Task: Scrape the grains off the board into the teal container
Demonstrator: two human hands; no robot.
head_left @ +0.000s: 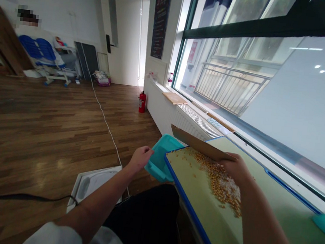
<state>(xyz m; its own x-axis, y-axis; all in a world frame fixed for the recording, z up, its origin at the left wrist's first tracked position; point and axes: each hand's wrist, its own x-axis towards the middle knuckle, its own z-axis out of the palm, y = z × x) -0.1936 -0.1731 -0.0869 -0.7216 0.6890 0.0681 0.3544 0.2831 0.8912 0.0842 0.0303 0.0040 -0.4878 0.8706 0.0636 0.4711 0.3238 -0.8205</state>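
Note:
My left hand [141, 158] is closed on the rim of a turquoise plastic basin [158, 158], which it holds just under the left edge of the table [198, 216]. With my right hand [235, 167] I grip one end of a flat strip of brown cardboard [198, 143], its long edge standing over the tabletop. Yellow kernels, which look like corn or soybeans [217, 183], lie spread beside and below the cardboard, mixed with whitish grains [231, 188]. A few kernels are scattered near the table's corner by the basin. The inside of the basin is partly hidden by the table edge.
A radiator [192, 121] and window sill run along the table's far side. On the floor are a white appliance-like panel [94, 180], a white cable [104, 117] and a red fire extinguisher [142, 102]. Another person sits by a blue chair [38, 49] at the far left.

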